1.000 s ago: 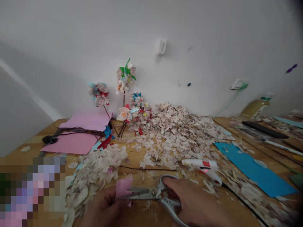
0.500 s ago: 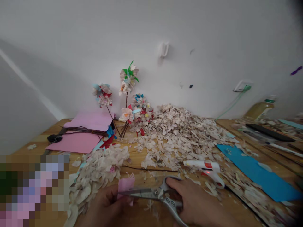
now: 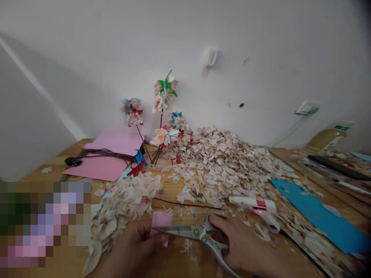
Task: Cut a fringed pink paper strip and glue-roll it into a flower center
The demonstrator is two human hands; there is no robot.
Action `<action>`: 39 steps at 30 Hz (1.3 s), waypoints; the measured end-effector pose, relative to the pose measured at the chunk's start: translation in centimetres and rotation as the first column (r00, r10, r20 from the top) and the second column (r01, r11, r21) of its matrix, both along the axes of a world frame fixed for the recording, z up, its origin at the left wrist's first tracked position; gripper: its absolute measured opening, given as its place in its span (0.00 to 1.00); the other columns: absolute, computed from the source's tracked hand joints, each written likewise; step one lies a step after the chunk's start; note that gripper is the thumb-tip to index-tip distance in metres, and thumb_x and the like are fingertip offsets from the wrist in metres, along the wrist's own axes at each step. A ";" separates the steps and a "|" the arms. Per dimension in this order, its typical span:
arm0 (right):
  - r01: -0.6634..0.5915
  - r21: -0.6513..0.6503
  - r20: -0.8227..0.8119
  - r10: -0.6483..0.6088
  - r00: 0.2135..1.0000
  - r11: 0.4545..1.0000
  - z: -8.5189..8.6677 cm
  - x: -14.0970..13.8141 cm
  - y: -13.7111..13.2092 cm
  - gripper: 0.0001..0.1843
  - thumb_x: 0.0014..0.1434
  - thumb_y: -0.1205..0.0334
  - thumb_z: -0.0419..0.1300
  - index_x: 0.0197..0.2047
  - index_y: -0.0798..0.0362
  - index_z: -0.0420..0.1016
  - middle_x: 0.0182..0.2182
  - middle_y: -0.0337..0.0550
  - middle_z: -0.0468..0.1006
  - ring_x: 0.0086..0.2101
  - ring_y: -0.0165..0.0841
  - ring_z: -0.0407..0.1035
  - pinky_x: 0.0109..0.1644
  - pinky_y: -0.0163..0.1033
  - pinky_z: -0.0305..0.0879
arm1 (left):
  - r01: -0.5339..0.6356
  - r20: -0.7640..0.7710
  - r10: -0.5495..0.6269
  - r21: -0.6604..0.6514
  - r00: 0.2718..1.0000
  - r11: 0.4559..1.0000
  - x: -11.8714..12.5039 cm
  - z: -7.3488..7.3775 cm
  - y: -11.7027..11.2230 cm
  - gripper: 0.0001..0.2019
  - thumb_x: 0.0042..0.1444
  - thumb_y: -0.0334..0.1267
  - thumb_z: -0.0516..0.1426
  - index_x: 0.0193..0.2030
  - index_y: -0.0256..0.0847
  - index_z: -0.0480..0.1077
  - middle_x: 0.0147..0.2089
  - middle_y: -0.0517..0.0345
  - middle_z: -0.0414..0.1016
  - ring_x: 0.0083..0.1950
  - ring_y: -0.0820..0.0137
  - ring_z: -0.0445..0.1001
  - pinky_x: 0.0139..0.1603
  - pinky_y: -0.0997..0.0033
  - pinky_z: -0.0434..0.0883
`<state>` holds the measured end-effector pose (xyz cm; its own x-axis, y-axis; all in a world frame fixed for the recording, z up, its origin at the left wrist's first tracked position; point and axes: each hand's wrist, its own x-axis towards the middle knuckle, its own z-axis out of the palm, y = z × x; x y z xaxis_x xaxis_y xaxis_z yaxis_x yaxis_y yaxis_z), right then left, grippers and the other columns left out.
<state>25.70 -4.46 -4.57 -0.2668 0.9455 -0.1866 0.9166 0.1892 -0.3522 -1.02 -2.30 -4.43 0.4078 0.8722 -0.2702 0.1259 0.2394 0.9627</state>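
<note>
Low in the frame, just left of centre, the left hand [image 3: 136, 247] pinches a small square of pink paper [image 3: 160, 221] between thumb and fingertips, holding it upright so its top edge stands free above the knuckles, which looks like the way to keep it stiff for the blades. The right hand [image 3: 243, 247], at the bottom right of centre, is closed around the handles of the steel scissors [image 3: 197, 233], thumb through the upper loop and fingers wrapped under the lower one; the blades run level to the left and lie across the lower part of the pink piece, nearly shut on it. Both wrists sit low, close over the wooden tabletop [image 3: 174, 195], hands facing each other with the scissors bridging the gap. Just beside the right hand, toward centre right, a white hot-glue gun with a red label [image 3: 256, 206] lies on its side with a small red light showing, within reach of that hand. A heap of pale paper petals [image 3: 124, 210] sits just left of the left hand, and a much bigger spread of off-white paper scraps [image 3: 220, 166] fills the middle of the frame. Behind that, against the white wall, stands a cluster of finished paper flowers on thin dark stems [image 3: 165, 116]. Pink paper sheets [image 3: 101, 164] lie at middle left, a blue paper sheet [image 3: 315, 214] at lower right.
</note>
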 end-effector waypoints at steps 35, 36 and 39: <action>-0.015 -0.048 -0.085 0.011 0.996 0.999 2.1 -1.6 -0.2 0.18 0.42 0.65 0.60 0.39 0.48 0.67 0.38 0.41 0.74 0.38 0.39 0.67 0.39 0.36 0.59 | -0.136 -0.016 0.135 -0.105 0.991 0.985 0.9 -0.4 -1.1 0.15 0.42 0.52 0.63 0.23 0.42 0.77 0.22 0.60 0.77 0.23 0.71 0.69 0.22 0.76 0.64; -0.014 -0.046 -0.080 0.011 0.997 0.999 2.1 -1.6 -0.2 0.17 0.42 0.64 0.60 0.39 0.48 0.67 0.37 0.41 0.74 0.37 0.39 0.67 0.38 0.36 0.58 | -0.143 -0.001 0.144 -0.127 0.990 0.982 0.9 -0.5 -1.2 0.16 0.41 0.54 0.63 0.23 0.42 0.76 0.22 0.59 0.77 0.22 0.71 0.69 0.21 0.76 0.64; -0.013 -0.046 -0.073 0.009 0.997 0.999 2.0 -1.6 -0.2 0.13 0.44 0.63 0.59 0.36 0.47 0.66 0.35 0.39 0.74 0.35 0.37 0.67 0.35 0.35 0.57 | -0.150 0.033 0.156 -0.142 0.987 0.978 1.0 -0.7 -1.2 0.17 0.39 0.56 0.63 0.23 0.42 0.76 0.22 0.60 0.77 0.22 0.71 0.69 0.22 0.76 0.65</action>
<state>24.13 -4.67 -2.53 -0.2916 0.9333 -0.2096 0.8861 0.1809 -0.4268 -0.05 -3.53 -5.08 0.2867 0.8803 -0.3779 0.0355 0.3844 0.9225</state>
